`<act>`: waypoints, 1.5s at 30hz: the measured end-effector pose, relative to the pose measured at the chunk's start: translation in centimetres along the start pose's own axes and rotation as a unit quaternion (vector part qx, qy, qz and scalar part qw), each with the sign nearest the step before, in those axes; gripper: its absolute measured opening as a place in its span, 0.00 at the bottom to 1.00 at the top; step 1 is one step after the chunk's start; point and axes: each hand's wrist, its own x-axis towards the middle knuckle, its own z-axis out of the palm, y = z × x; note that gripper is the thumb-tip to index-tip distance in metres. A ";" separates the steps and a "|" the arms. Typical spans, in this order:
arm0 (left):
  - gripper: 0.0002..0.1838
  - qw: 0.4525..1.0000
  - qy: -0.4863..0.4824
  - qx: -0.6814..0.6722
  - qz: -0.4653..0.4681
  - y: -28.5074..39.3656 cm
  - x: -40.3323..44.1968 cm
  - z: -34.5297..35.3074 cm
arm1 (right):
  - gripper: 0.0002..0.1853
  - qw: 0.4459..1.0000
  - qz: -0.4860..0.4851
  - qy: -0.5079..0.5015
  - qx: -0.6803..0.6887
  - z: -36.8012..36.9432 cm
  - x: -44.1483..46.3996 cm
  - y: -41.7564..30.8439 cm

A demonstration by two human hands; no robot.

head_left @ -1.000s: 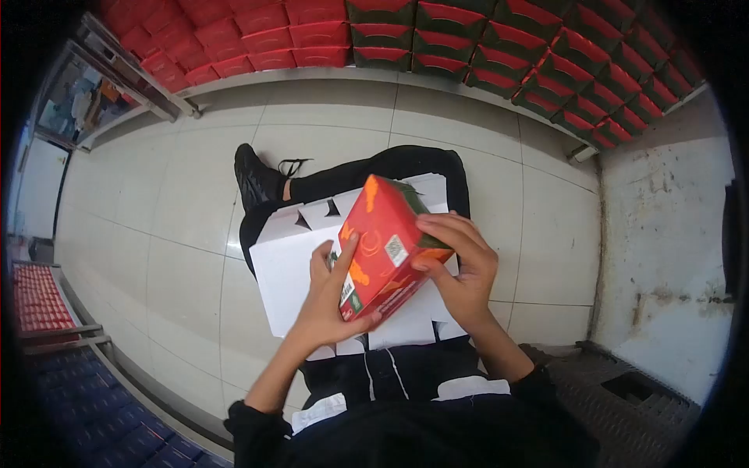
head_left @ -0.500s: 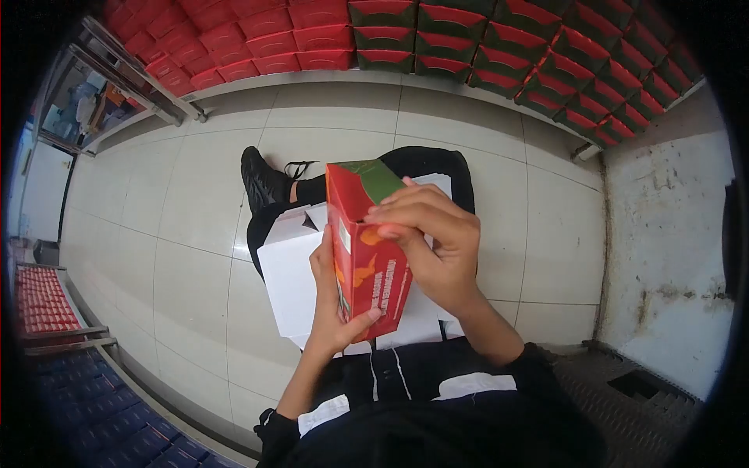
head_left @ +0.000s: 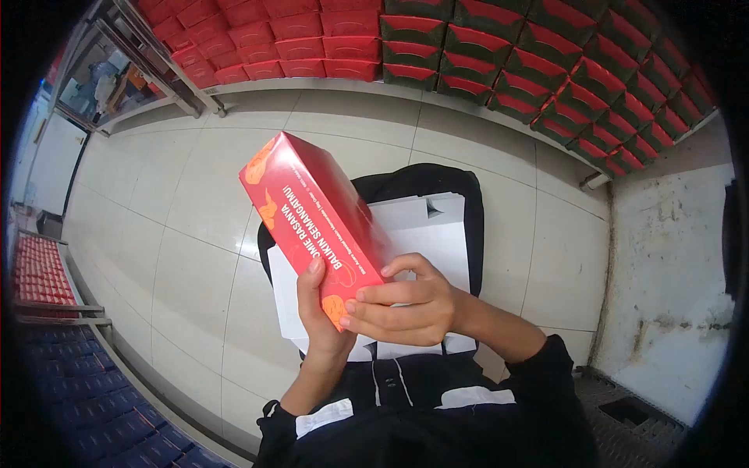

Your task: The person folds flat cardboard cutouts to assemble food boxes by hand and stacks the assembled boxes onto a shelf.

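Observation:
A red box (head_left: 312, 210) with white lettering and orange pictures is held tilted, its far end pointing up and to the left. My left hand (head_left: 320, 316) grips its near end from below, the thumb lying on the printed side. Around the near right corner of the box, my right hand (head_left: 409, 304) has its fingers bent against the end. Beneath the box, white cardboard (head_left: 437, 242) with cut flaps rests across my lap; the box and hands hide part of it.
Stacked red boxes (head_left: 300, 39) and green-and-red boxes (head_left: 546, 70) fill a shelf beyond the tiled floor (head_left: 195, 179). At lower left are dark blue boxes (head_left: 86, 398) and small red-and-white packs (head_left: 43, 273). A stained wall (head_left: 663, 265) stands on the right.
The red box has been turned and moved up and to the left, now showing its lettered side. My right hand has shifted from its upper end to its near end.

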 end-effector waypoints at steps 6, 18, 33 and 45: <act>0.23 1.000 -0.026 -0.014 -0.008 0.4 0.0 -0.9 | 0.08 0.995 0.049 -0.062 0.053 -0.9 2.1 -0.4; 0.34 0.969 -0.097 -0.226 0.034 -2.4 -0.2 -3.9 | 0.22 0.795 0.480 0.296 0.221 0.4 1.2 -2.7; 0.42 0.978 -0.145 -0.129 -0.072 -5.1 -0.8 -5.2 | 0.08 0.797 0.456 0.295 0.265 1.2 -1.3 -2.8; 0.50 0.969 -0.238 0.065 -0.031 -0.9 3.6 -11.2 | 0.15 0.777 0.453 0.181 0.398 -3.1 1.0 3.2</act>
